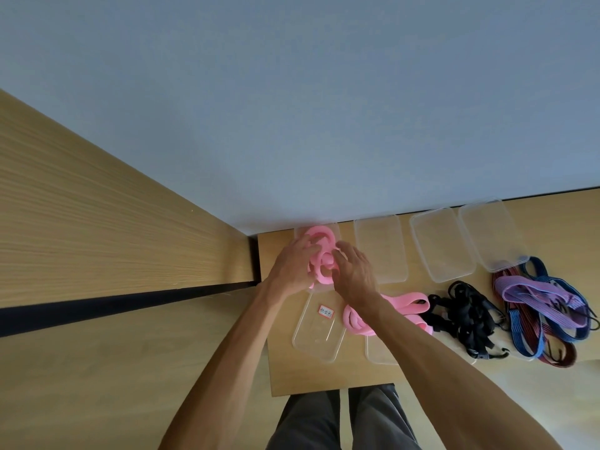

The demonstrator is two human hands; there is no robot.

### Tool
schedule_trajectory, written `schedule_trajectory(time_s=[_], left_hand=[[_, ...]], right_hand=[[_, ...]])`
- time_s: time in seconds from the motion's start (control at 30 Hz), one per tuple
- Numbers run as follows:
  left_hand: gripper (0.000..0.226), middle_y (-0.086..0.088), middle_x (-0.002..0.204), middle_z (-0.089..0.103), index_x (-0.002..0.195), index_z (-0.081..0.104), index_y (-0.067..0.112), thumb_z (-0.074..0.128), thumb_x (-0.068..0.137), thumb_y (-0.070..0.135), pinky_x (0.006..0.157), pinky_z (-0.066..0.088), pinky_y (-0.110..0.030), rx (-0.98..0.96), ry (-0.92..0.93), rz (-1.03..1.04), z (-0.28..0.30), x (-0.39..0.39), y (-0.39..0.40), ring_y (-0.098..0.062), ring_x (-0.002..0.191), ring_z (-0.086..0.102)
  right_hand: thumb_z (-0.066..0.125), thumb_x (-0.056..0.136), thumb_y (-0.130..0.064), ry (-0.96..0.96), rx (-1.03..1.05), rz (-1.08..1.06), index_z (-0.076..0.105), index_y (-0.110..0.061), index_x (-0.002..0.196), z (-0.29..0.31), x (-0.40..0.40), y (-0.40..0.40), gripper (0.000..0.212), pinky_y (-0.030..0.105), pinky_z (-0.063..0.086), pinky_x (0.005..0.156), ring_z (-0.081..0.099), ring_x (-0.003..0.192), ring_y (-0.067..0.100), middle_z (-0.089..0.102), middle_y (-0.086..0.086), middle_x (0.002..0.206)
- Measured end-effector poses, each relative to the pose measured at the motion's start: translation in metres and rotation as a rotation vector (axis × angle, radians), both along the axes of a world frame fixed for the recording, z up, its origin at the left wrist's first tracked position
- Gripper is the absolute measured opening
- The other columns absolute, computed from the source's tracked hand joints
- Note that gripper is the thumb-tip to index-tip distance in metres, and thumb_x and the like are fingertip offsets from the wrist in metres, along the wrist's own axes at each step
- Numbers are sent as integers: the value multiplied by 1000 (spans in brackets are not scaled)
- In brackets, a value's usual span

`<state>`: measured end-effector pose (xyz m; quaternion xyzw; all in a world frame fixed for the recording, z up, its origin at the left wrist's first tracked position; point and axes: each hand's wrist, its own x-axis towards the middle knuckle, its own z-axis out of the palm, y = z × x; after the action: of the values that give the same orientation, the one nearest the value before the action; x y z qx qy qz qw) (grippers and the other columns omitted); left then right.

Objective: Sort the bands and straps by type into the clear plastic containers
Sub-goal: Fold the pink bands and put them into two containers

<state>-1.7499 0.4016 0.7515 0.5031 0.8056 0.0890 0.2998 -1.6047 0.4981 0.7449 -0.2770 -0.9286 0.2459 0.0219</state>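
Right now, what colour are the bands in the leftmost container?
Pink bands, seen best in the head view.

A plain indoor room, perhaps an office: wooden table (324, 378) against a bare blue-grey wall (292, 108).

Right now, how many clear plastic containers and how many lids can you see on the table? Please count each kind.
Clear containers: 4, leftmost container holding the pink bands, then.
Clear lids: 2, the labelled lid and a partly hidden lid.
Total: 6.
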Motion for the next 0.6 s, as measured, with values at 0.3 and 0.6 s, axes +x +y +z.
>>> schedule_trajectory(time_s=[0.3, 0.6], left_hand=[[13, 2, 69, 62, 74, 57, 16, 68, 80, 18, 59, 49, -36, 13, -75, 484, 16, 32, -19, -23, 66, 59], [17, -3, 108, 59, 106, 73, 25, 64, 92, 22, 81, 44, -33, -7, 262, 306, -4, 42, -20, -24, 104, 52]], right_hand=[[64, 63, 17, -77, -48, 33, 69, -1, 93, 8, -2, -1, 35, 33, 53, 52, 67, 81, 34, 67, 14, 108], [61, 81, -6, -274, 43, 175, 66, -7, 121, -4, -3, 1, 40, 45, 33, 108, 38, 143, 31, 45, 7, 153]])
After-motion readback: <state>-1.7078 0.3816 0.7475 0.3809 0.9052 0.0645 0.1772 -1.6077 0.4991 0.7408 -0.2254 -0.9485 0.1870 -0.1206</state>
